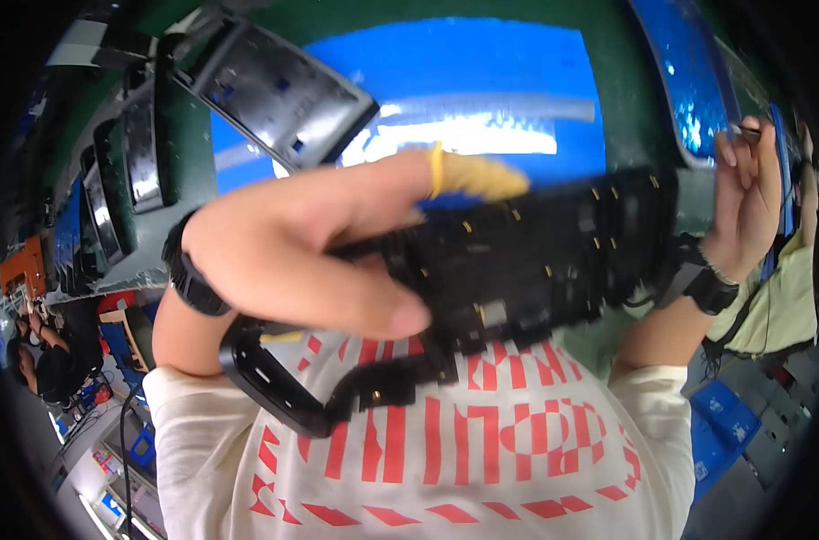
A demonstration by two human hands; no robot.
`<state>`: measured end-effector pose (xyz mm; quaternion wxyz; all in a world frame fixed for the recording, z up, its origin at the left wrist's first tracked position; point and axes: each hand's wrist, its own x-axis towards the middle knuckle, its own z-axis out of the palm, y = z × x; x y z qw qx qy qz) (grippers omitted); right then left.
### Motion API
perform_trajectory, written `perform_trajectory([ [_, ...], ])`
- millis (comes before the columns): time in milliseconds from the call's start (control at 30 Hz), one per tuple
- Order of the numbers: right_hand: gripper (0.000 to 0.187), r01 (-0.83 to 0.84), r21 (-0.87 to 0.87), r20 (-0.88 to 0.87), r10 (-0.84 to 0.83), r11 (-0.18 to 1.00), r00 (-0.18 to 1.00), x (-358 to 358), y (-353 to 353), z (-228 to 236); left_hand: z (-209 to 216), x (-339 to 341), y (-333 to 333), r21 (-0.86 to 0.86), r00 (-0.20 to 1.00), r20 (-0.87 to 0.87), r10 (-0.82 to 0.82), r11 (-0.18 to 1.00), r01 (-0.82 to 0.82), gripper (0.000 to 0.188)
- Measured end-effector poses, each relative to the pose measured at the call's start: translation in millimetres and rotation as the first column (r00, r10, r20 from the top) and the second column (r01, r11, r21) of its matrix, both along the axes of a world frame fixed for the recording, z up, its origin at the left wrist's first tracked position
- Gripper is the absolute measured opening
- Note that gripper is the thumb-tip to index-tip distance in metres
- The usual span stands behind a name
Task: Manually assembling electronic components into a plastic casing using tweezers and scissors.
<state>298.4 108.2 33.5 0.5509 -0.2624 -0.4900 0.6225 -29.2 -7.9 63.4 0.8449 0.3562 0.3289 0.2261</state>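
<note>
My left hand (310, 229) grips a long black moulded plastic frame (526, 247) near its left part, thumb on the near face and fingers along the upper edge. One finger wears a yellow finger cot (481, 175). Small brass-coloured inserts dot the frame, which is tilted in front of my chest; its left end has a slotted raised rim. Off the frame's right end, my right hand (747, 193) is raised with fingers bent together around a small, thin dark item, too small to name. Black bands circle both my wrists.
A shiny blue sheet (481, 58) lies on the green bench (621, 99). Overlapping its left side is a dark housing (279, 94), with several similar parts (144, 135) farther left. A glossy blue panel (688, 76) stands at the upper right. Another person (49, 355) is at far left.
</note>
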Motion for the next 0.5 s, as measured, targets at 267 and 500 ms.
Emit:
perform_trajectory([
  [267,0.018,0.476,0.355,0.718,-0.560,0.805,0.413,95.6,28.2,-55.9,62.9,-82.9,108.2,0.609,0.710,-0.523,0.471,0.790,-0.076,0.050],
  [500,0.014,0.501,0.544,0.578,-0.734,0.673,0.358,44.7,-17.6,-22.1,7.0,-152.8,292.6,0.352,-0.484,-0.567,0.666,0.728,0.589,0.055],
])
